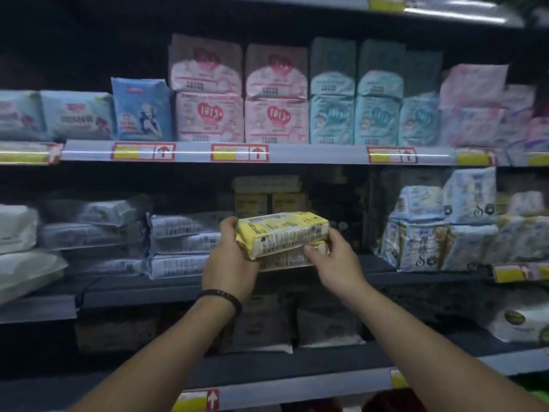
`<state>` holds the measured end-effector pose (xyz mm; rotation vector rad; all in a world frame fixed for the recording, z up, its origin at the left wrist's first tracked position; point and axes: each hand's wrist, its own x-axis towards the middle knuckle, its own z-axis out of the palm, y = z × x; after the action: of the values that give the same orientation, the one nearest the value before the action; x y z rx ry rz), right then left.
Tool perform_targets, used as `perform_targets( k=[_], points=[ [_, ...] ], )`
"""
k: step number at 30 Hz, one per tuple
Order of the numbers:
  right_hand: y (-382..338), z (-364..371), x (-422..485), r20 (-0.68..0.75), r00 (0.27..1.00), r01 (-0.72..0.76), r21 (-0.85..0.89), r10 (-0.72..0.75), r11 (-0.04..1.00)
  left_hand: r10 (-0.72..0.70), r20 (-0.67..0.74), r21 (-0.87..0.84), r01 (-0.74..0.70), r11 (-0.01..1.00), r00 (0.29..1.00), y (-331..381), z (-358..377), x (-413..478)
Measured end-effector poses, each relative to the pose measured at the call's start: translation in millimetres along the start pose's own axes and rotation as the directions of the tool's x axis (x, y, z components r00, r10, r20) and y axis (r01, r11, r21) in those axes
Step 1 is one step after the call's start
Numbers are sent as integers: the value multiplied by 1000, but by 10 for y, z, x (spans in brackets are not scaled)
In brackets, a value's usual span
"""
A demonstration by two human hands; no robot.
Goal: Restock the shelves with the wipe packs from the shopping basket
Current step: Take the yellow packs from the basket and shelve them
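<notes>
Two yellow wipe packs [282,233], stacked one on the other, are held at the front of the middle shelf [377,276]. My left hand [230,263] grips their left end from below and behind. My right hand [335,257] grips the right end, thumb on the lower pack. Deeper in the same bay stand more yellow packs [267,193], dim and partly hidden behind the held ones. The shopping basket is out of view.
Grey-white packs [181,243] are piled left of my hands, blue-white packs [439,230] to the right. The upper shelf [297,154] carries pink and blue packs with price tags along its edge. The lower shelf [297,385] holds dim packs.
</notes>
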<state>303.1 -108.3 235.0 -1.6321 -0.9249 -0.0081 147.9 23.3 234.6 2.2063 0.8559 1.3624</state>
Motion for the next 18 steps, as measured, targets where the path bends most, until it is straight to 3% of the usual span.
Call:
perform_targets(
  k=[3, 7, 10, 13, 15, 18],
  points=[
    [130, 115, 300, 57, 995, -66, -193, 79, 979, -13, 164, 294, -37, 955, 986, -80, 194, 244],
    [287, 232, 543, 90, 980, -128, -410, 180, 903, -42, 213, 305, -26, 952, 976, -116, 318, 384],
    [313, 210, 613, 120, 979, -104, -407, 166, 908, 156, 135, 444, -201, 873, 978, -179, 267, 216],
    [324, 159, 644, 166, 969, -97, -422, 182, 901, 479, 124, 601, -450, 661, 869, -318, 265, 102],
    [318, 140, 649, 185, 966, -94, -406, 183, 909, 521, 168, 584, -510, 632, 837, -394, 308, 195],
    [301, 144, 578, 179, 971, -93, -330, 158, 940, 413, 204, 508, -456, 731, 888, -420, 355, 369]
  ],
)
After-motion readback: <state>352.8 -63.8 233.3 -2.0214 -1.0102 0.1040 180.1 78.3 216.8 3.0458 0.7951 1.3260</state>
